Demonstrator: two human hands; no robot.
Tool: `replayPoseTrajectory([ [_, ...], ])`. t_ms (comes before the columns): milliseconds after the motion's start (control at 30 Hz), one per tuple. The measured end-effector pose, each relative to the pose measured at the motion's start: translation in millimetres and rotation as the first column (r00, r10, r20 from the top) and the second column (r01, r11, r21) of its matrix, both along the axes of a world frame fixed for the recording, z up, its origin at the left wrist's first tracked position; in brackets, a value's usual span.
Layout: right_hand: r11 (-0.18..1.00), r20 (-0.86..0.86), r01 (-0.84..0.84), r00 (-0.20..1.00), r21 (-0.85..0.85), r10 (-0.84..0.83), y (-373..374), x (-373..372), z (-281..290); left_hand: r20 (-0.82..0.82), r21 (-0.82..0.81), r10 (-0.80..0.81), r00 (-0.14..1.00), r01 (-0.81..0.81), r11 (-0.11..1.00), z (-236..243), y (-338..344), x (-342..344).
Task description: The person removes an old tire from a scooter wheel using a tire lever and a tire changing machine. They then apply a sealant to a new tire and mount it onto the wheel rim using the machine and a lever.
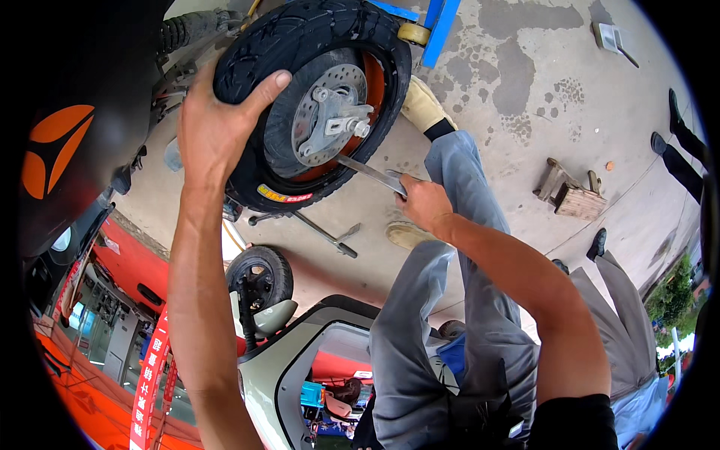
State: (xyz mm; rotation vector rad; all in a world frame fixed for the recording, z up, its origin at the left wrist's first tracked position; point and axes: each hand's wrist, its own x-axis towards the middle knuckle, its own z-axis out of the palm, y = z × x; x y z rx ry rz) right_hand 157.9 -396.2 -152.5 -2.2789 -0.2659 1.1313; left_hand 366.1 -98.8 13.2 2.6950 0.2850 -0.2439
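A black tyre [315, 22] stands upright on an orange wheel rim [373, 79], with a drilled brake disc [304, 124] and an axle bracket [330, 135] at its middle. My left hand [214, 127] grips the tyre's left side, its thumb over the sidewall and the fingers partly hidden. In my right hand [426, 204] is a flat metal tyre lever [367, 172]. The lever's far end meets the wheel between the lower sidewall and the brake disc; its very tip is hidden. Coloured stickers [281, 196] mark the lower sidewall.
A long-handled tool [324, 234] lies on the concrete below the wheel. A blue stand [441, 30] is behind it. My shoes flank the work area. A pale scooter [289, 360] is close in front, a small wooden stool [574, 196] to the right. Other people's legs [619, 307] show at right.
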Motion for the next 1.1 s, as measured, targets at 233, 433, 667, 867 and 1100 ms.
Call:
replayPoseTrajectory([
  [233,1.000,-0.371,0.026,0.928,0.008,-0.021,42.3,37.0,105.8,0.027,-0.015,-0.073,0.997,0.073,0.997,-4.9,28.8,-0.1],
  [433,0.956,-0.489,0.293,0.835,0.009,-0.252,66.2,8.8,124.6,-0.110,-0.072,0.168,0.980,-0.176,0.982,-7.7,36.6,-25.4],
  [667,0.815,-0.417,0.577,0.755,0.057,-0.505,89.1,-60.2,96.1,0.000,-0.016,0.067,0.998,-0.067,0.998,-9.0,29.5,-21.3],
  [867,0.737,-0.377,0.672,0.701,0.068,-0.605,100.8,-101.2,68.4,0.093,-0.119,0.118,0.989,-0.107,0.987,-18.2,34.3,-44.8],
  [1100,0.749,-0.252,0.651,0.750,0.122,-0.611,112.6,-114.7,21.3,0.130,-0.206,0.169,0.977,-0.140,0.969,-15.9,29.7,-49.4],
])
